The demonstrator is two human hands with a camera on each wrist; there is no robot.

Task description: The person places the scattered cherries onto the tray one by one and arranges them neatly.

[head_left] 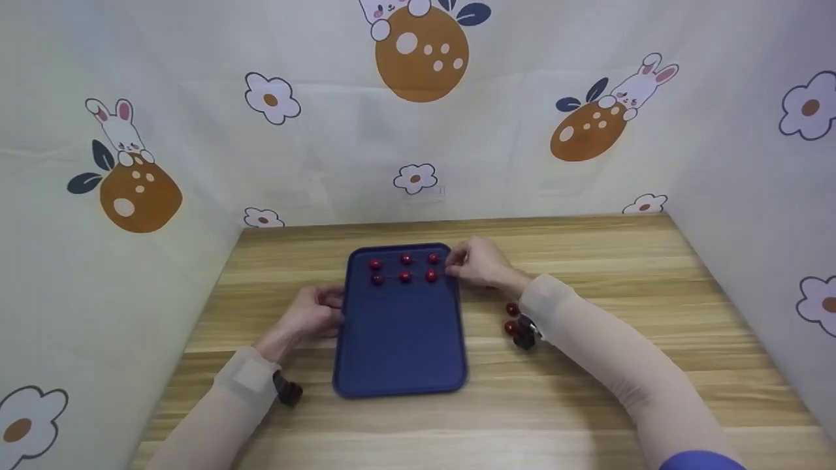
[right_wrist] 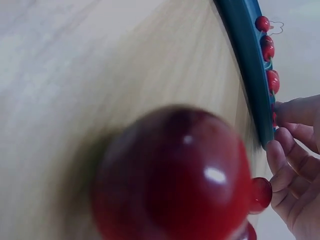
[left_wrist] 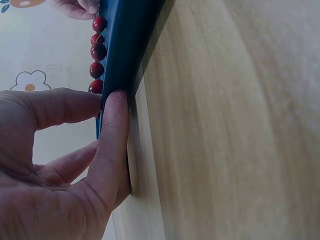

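A dark blue rectangular tray [head_left: 401, 346] lies on the wooden table, its long side running away from me. Red cherries [head_left: 405, 276] with thin stems sit near its far end in two rows of three. My left hand [head_left: 313, 313] holds the tray's left edge; the left wrist view shows thumb and finger pinching the rim. At the far right corner is my right hand [head_left: 480, 262], its bent fingertips close together at the stem of the nearer right cherry [head_left: 431, 275]. In the right wrist view the fingertips [right_wrist: 285, 107] partly cover a cherry at the tray's end.
Loose cherries [head_left: 512, 309] lie on the table right of the tray, beside my right wrist; one cherry [right_wrist: 175, 175] looms large in the right wrist view. Patterned cloth walls [head_left: 339, 150] enclose the table [head_left: 588, 241] at the back and both sides.
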